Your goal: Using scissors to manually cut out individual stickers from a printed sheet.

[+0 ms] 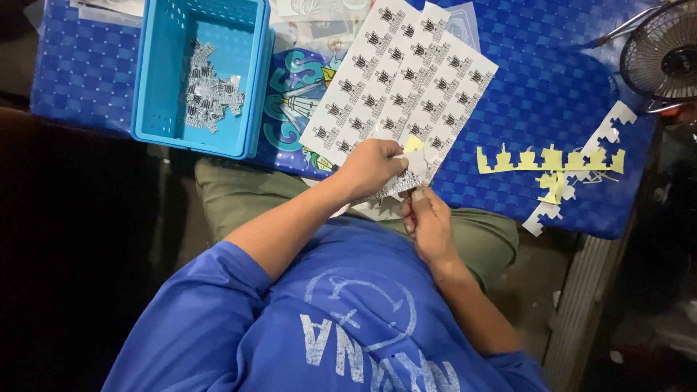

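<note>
While the left hand (370,168) pinches the near corner of a sticker sheet (401,80), the right hand (428,218) nips a peeled piece beside it, fingers closed. Many stickers lie in the blue basket (156,87), and yellow backing scraps (549,161) lie right. Most of the sheet looks unpeeled. It lies on the table (552,87), long axis slanting away to the right.

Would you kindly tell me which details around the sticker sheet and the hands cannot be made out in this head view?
- Sticker sheet: its near corner is covered by the left hand; the prints are too small to read.
- Right hand: whatever its fingertips pinch is hidden by the fingers.
- Blue basket: its cut pieces blur into a pile.
- Fan: cut off by the frame edge.
</note>
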